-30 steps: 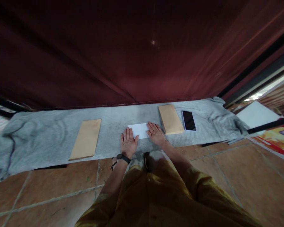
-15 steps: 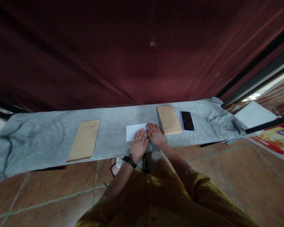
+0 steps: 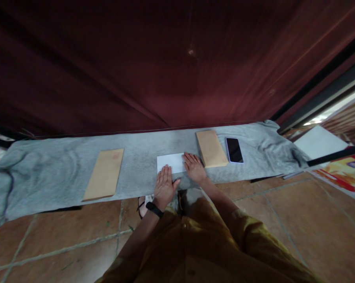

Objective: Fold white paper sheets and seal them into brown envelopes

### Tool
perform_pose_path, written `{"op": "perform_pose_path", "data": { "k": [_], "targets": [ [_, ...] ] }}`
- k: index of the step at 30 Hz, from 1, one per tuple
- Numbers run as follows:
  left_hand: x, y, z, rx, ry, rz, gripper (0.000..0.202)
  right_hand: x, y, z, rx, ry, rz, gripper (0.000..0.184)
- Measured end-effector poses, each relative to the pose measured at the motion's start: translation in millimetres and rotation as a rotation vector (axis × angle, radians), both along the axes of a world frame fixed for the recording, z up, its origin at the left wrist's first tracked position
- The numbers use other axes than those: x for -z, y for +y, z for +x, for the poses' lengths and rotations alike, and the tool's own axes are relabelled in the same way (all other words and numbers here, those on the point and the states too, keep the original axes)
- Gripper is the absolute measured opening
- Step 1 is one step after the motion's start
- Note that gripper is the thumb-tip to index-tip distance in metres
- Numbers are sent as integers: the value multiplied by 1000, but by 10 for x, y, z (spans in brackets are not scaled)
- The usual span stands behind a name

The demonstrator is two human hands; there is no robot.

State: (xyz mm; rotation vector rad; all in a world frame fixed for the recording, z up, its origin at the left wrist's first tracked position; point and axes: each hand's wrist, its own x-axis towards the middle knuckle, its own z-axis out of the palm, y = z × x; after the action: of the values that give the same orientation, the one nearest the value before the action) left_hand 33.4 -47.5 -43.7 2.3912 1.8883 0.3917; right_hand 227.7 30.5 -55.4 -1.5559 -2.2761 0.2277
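Note:
A folded white sheet of paper [image 3: 174, 162] lies flat on the grey cloth [image 3: 142, 145] in front of me. My left hand [image 3: 165, 185], with a black band at the wrist, rests flat with its fingertips on the paper's lower left part. On the paper's right end lies my right hand [image 3: 194, 167], fingers stretched out. Just right of that hand are brown envelopes [image 3: 212, 149], which look stacked. Another brown envelope [image 3: 104, 174] lies apart on the left, with a faint reddish mark in its upper corner.
A phone [image 3: 234, 150] with a dark screen lies right of the envelopes. Behind the cloth-covered surface hangs a dark red curtain [image 3: 177, 90]. Black metal bars [image 3: 328, 90] and a white board [image 3: 319, 142] are at the right. Brown floor tiles [image 3: 62, 232] lie below.
My left hand has slid left along the paper, away from my right hand, baring the paper's middle. My right hand has stayed in place.

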Motion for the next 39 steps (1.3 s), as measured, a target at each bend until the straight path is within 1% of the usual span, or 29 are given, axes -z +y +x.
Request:
{"op": "perform_pose_path", "data": {
  "k": [3,6,7,9,11,12,14,16,19,22,25,27,33,39],
  "targets": [
    [2,-44,-83,-54,-2,9,76,-14,-8,-3,5,2,-5,49],
    [-31,-62,-44,-83,-2,22,74,-22,-11,-9,8,3,-8,49],
    [-45,-60,-5,-63,-1,25,72,-24,-11,-9,9,2,-9,49],
    [-62,-49,91,18,-1,22,66,-32,-8,-4,11,2,-11,48],
    [-57,-35,180,87,5,9,62,-43,-13,7,11,13,-8,48],
    [-47,-29,211,102,11,5,62,-50,-22,14,-1,24,-3,48],
    [-18,-22,241,103,30,9,62,-62,-63,23,-59,52,12,47],
    [7,-20,232,115,52,15,63,-70,-139,23,-151,70,22,46],
    [19,-27,190,142,73,16,63,-69,-287,12,-272,42,10,47],
    [14,-39,158,155,75,22,63,-62,-403,23,-295,-16,-4,49],
    [15,-48,147,163,72,24,64,-62,-437,54,-290,-57,-7,49],
    [18,-50,148,166,70,24,64,-70,-414,65,-276,-66,-5,48],
    [13,-49,157,167,57,27,59,-97,-222,19,-157,-58,0,48],
    [-16,-56,149,173,36,41,57,-74,6,-14,-129,-53,-35,49]
  ]
}}
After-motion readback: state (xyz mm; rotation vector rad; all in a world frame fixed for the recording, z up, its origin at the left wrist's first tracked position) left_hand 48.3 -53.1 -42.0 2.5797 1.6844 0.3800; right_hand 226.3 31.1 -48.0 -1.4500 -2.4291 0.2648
